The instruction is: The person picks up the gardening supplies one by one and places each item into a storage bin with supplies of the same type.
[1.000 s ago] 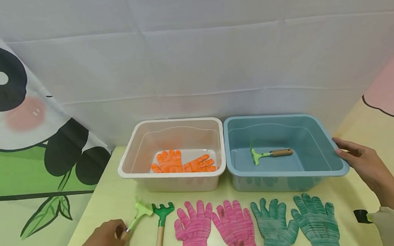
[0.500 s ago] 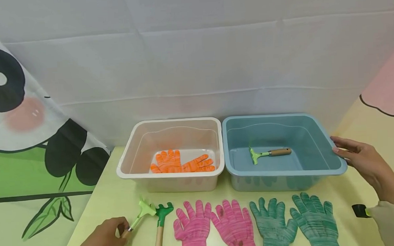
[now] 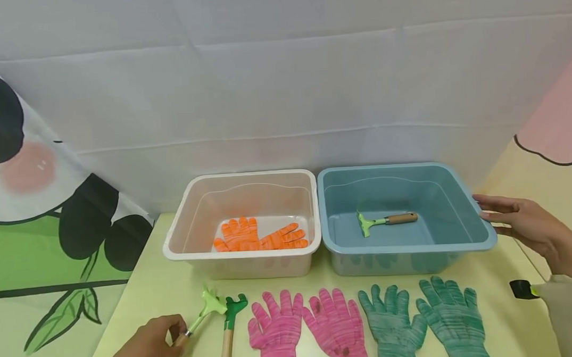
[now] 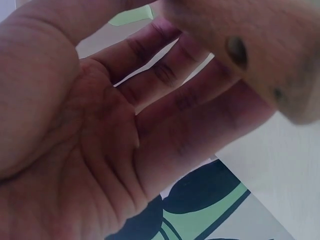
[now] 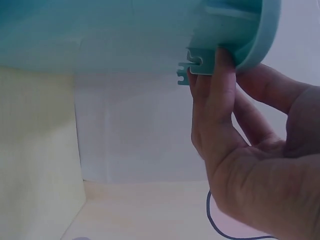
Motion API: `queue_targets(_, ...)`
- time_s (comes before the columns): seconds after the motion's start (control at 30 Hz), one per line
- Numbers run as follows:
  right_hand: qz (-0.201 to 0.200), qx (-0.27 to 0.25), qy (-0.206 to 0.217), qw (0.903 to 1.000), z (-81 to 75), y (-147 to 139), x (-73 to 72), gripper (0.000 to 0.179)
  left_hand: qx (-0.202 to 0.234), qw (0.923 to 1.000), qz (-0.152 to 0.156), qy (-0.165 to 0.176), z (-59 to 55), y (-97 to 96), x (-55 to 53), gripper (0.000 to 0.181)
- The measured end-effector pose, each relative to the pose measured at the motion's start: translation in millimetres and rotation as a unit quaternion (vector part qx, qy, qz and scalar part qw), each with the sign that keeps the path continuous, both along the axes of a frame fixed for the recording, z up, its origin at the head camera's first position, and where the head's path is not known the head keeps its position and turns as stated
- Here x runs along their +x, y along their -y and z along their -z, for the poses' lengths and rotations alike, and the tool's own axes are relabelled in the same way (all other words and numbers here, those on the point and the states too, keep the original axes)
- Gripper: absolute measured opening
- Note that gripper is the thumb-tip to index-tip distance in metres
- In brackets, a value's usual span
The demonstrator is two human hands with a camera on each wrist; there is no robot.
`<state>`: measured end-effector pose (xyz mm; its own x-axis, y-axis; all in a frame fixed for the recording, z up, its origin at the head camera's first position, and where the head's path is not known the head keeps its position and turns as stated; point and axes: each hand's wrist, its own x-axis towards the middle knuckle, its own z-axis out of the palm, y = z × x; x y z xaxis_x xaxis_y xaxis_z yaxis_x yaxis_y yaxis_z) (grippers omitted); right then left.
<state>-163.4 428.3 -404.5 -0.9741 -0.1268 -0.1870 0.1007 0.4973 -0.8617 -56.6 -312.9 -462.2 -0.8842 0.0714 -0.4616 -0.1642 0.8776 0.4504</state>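
Note:
My left hand (image 3: 151, 341) grips the wooden handle (image 4: 260, 50) of a small light green garden hoe (image 3: 210, 304) at the table's front left. The hoe's head overlaps a dark green hand rake (image 3: 234, 311) lying beside it. My right hand (image 3: 532, 229) holds the right rim of the blue tub (image 3: 414, 250); in the right wrist view its fingers (image 5: 222, 85) reach under the rim, with the thumb at the outer edge. Inside that tub lies another light green hoe (image 3: 388, 222). Pink gloves (image 3: 280, 330) and green gloves (image 3: 393, 323) lie flat in front.
A white tub (image 3: 251, 254) with orange gloves (image 3: 240, 233) in it stands left of the blue tub. A white cloth (image 3: 262, 83) hangs behind both. A small black object (image 3: 523, 289) shows by the right sleeve. The table (image 3: 142, 291) ends at the left.
The light green hoe's head has swung slightly up and right, towards the dark green rake. The right hand stays at the blue tub's rim. The head view has shifted a little.

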Motion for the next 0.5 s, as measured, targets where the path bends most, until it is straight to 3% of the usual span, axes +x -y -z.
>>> queue_targets(0.13, 0.001, 0.029, 0.003, 0.9996, -5.0, 3.0, -1.9, 0.071, -0.002, 1.0, 0.0, 0.001, -2.3, -3.4, -2.0, 0.024)
queue_targets(0.33, 0.004, 0.029, 0.003, 0.9996, -12.6, 5.0, -2.1, 0.065, 0.022, 0.9979, 0.055, -0.026, -7.4, -3.8, -5.0, 0.027)
queue_targets(0.5, 0.009, 0.023, 0.006, 0.9997, -14.3, 4.6, -0.7, 0.064, 0.032, 0.9963, 0.073, -0.031, -11.4, -8.3, -7.9, 0.027)
